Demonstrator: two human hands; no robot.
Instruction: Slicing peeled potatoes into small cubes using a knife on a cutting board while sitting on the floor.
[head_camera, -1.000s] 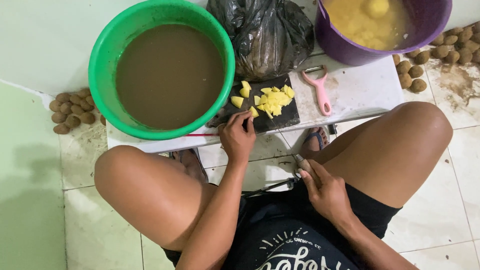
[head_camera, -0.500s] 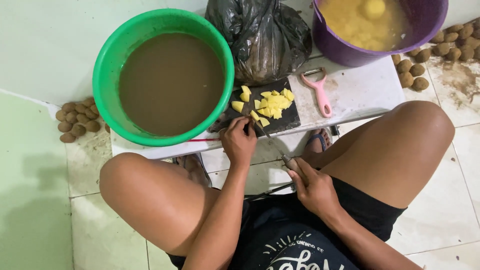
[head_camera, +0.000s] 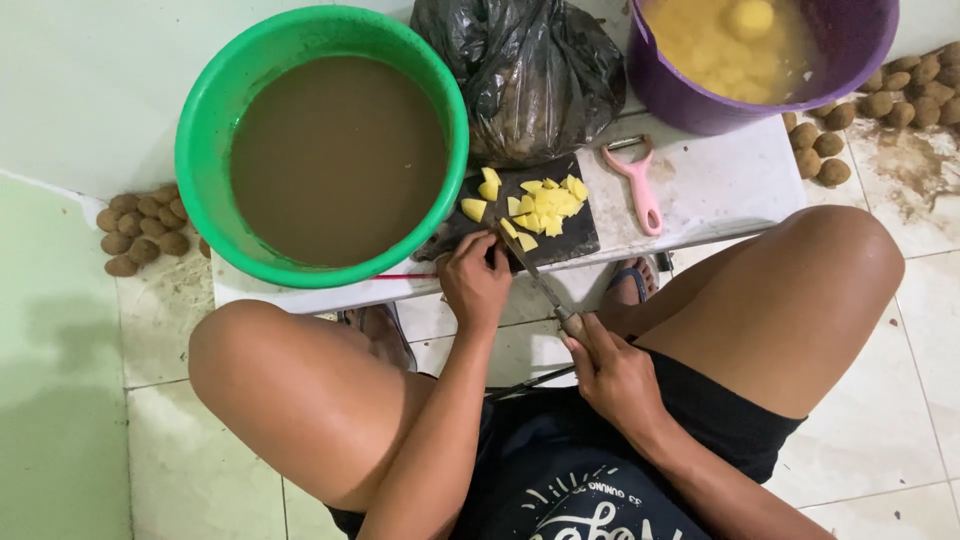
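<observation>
Right hand (head_camera: 612, 372): clamped round the handle of a slim steel-bladed knife (head_camera: 538, 279).
Left hand (head_camera: 474, 277): fingers curled together at the near edge of the dark rectangular cutting board (head_camera: 570, 238).
Yellow potato cubes (head_camera: 540, 204): heaped on the board, knife tip touching them.
Desk (head_camera: 720, 185): carries the board.

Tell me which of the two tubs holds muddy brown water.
The green basin, left of the black bag, is filled with opaque brown water. The purple bucket at top right holds yellowish water with peeled potatoes instead.
</observation>
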